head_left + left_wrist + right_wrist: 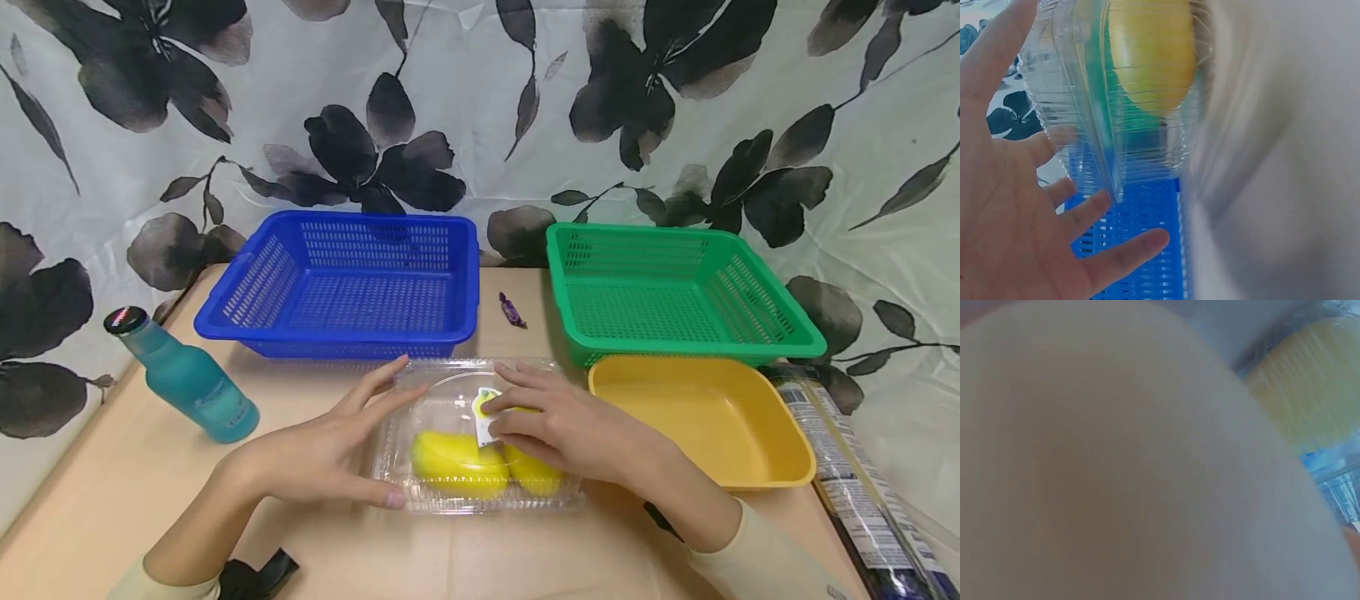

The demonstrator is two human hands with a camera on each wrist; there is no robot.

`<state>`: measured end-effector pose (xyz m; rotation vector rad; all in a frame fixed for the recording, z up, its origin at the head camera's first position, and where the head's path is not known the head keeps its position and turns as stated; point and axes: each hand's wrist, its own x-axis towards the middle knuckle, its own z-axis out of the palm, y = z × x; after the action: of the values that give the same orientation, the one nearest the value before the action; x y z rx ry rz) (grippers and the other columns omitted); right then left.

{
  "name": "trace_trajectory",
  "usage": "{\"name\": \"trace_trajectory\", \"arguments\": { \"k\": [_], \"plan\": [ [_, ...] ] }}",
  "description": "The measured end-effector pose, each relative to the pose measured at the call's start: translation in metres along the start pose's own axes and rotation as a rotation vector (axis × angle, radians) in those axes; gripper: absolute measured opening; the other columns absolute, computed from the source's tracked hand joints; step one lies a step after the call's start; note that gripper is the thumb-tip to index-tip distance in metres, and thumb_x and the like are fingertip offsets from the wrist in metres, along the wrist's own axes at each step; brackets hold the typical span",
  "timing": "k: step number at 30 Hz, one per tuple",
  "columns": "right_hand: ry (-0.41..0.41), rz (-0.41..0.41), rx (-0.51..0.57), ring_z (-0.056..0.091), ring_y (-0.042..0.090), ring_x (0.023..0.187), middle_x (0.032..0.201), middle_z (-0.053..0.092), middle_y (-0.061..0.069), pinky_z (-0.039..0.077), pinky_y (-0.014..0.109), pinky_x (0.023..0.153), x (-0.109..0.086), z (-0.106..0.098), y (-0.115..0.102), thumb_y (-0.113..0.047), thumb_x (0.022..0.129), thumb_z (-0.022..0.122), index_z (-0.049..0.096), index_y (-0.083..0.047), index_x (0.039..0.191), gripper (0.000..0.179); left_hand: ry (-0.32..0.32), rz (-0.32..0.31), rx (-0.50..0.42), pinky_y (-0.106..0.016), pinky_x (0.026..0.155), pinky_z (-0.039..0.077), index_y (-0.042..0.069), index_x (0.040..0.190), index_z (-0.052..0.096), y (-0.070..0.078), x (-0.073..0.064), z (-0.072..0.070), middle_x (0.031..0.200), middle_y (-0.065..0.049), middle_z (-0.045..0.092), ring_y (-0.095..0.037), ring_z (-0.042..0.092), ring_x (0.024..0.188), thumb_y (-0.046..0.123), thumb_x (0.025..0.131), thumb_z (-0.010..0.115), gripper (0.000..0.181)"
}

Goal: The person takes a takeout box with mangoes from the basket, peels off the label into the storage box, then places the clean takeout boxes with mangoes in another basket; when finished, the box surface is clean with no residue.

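A clear plastic clamshell container (442, 417) lies at the middle of the table with its lid down. Inside are two smooth yellow oval fruits that look like mangoes (453, 458). My left hand (322, 446) is spread along the container's left side, thumb at the near corner and fingers at the far one. In the left wrist view its straight fingers stand beside the ridged plastic wall (1147, 147). My right hand (562, 421) lies over the lid's right half, fingers extended across a white sticker (485, 415) with a yellow-green picture. The right wrist view is mostly blocked by skin.
Behind stand a blue basket (337, 346) and a green basket (686, 346), with a purple wrapped candy (512, 310) between them. A teal bottle (197, 383) leans at the left in view. At the right are a yellow tray (697, 425) and a printed plastic package (847, 475).
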<state>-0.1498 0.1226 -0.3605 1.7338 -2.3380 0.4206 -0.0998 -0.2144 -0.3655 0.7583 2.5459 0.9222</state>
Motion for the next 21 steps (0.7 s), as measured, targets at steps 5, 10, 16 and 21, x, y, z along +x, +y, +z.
{"name": "trace_trajectory", "arguments": {
  "k": [5,10,16,21],
  "plan": [
    [-0.005,0.053,0.073,0.051,0.030,0.141,0.127,0.070,-0.001,0.040,0.045,0.116,-0.0015,0.0019,0.0004,-0.015,0.097,0.072,0.071,-0.016,0.109,0.011,0.014,0.008,0.014,-0.073,0.112,0.032,0.040,0.163,0.020,-0.0012,0.0015,0.0028,0.171,0.009,-0.012,-0.039,0.005,0.157,0.059,0.081,0.081,0.105],
    [-0.032,0.109,0.139,0.048,0.027,0.144,0.129,0.069,-0.002,0.040,0.042,0.116,0.0021,-0.0008,-0.0005,-0.013,0.100,0.067,0.068,-0.015,0.110,0.010,0.027,0.016,0.023,-0.073,0.111,0.033,0.042,0.163,0.019,-0.0038,0.0009,0.0035,0.171,0.009,-0.011,-0.039,0.007,0.157,0.059,0.081,0.081,0.105],
    [-0.002,0.135,0.245,0.050,0.026,0.143,0.128,0.067,-0.001,0.042,0.039,0.115,0.0031,-0.0020,0.0013,-0.011,0.103,0.061,0.066,-0.013,0.108,0.007,0.020,0.003,-0.003,-0.077,0.109,0.031,0.040,0.163,0.021,-0.0057,0.0026,0.0038,0.171,0.011,-0.013,-0.040,0.003,0.157,0.056,0.080,0.083,0.105],
    [0.049,0.153,0.296,0.052,0.024,0.141,0.128,0.067,-0.002,0.043,0.038,0.114,0.0018,-0.0030,0.0040,-0.011,0.104,0.060,0.065,-0.015,0.109,0.008,0.020,0.003,0.002,-0.076,0.110,0.031,0.040,0.163,0.022,-0.0070,0.0028,0.0055,0.171,0.011,-0.012,-0.039,0.003,0.157,0.058,0.080,0.082,0.105]
  ]
}}
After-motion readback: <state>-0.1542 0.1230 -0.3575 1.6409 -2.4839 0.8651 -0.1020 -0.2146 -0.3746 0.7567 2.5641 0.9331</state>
